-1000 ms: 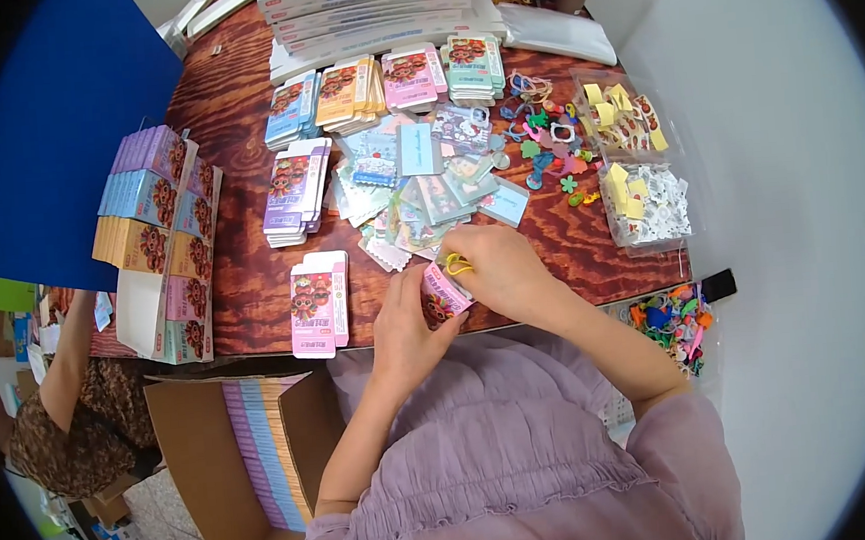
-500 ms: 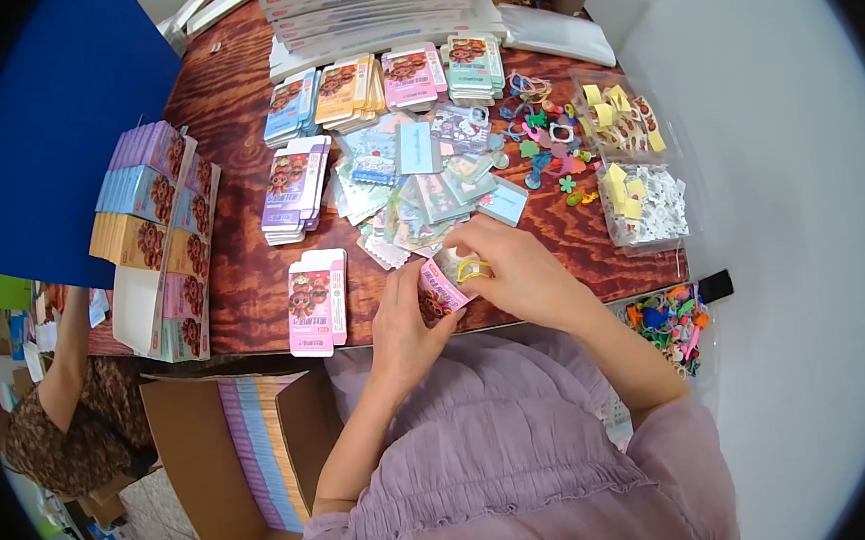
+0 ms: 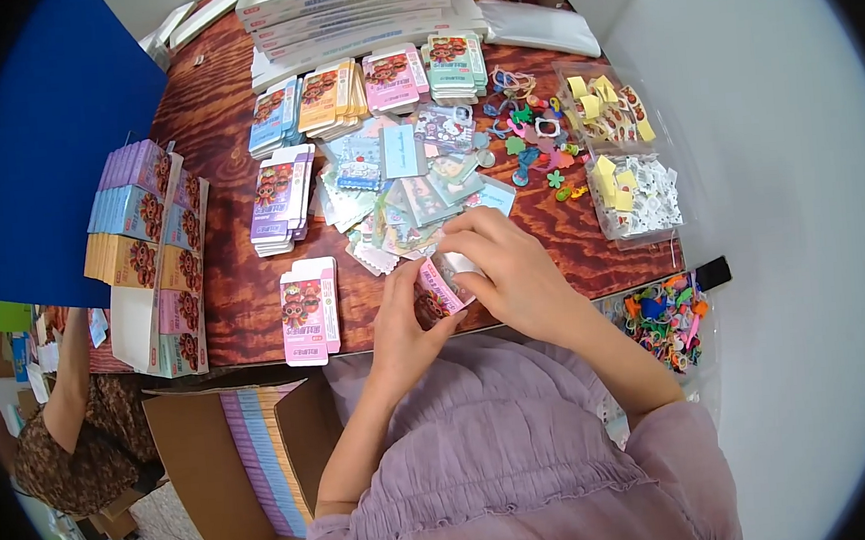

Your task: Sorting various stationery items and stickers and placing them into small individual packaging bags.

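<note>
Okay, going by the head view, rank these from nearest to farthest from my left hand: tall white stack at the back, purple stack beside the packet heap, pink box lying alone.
From your left hand:
1. Pink box, just left.
2. Purple stack, farther forward, left.
3. White stack, at the table's back.

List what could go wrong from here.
The pink box, held tilted in the left hand near the table's front edge, might slip and fall. The right hand is close to the loose sachets and may nudge them. The flat box lies by that edge, so a knock could tip it toward the carton.
</note>
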{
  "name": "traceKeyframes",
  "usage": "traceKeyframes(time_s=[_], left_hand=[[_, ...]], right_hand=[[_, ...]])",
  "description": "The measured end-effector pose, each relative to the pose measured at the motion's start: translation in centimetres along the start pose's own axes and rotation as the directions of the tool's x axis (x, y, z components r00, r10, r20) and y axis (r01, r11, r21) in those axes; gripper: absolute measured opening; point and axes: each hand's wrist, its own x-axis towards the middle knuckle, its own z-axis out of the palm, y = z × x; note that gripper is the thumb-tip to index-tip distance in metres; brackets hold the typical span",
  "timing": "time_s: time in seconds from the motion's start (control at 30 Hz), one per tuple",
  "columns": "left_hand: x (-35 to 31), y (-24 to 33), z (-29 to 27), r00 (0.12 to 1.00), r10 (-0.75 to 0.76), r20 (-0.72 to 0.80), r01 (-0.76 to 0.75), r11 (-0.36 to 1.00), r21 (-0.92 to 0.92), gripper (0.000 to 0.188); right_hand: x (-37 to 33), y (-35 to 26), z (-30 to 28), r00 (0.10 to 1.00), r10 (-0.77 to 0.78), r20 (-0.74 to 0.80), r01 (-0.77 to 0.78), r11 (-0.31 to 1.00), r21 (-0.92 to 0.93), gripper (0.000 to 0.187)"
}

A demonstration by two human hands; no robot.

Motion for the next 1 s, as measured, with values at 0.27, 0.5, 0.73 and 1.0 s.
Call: traceKeyframes(time_s=[0.27,0.5,0.73,1.0], left_hand=[[0.6,0.7,0.8,0.998,0.055,-0.016,-0.055,0.998,-0.022,0.066],[1.1,2.1,2.7,0.983,0.060,0.174,-0.063,0.998,0.011,0.067],[2.4,3.3,5.3,0.940,0.151,0.306,-0.154,0.988,-0.015,0.071],[2.2,2.6,5.6,0.944,0.088,0.319,-0.091,0.996,-0.006,0.072]], right_hand=[[-3.2,2.0,-0.6,0.997,0.071,-0.035,-0.059,0.962,0.268,0.012],[-8.1,8.8,-7.8,0.726,0.542,-0.422,-0.538,0.831,0.141,0.010],[-10.2,17.3,-12.4,0.797,0.422,-0.432,-0.576,0.747,-0.333,0.015],[-10.1,19.0,-12.6,0.756,0.462,-0.464,-0.587,0.792,-0.170,0.012]])
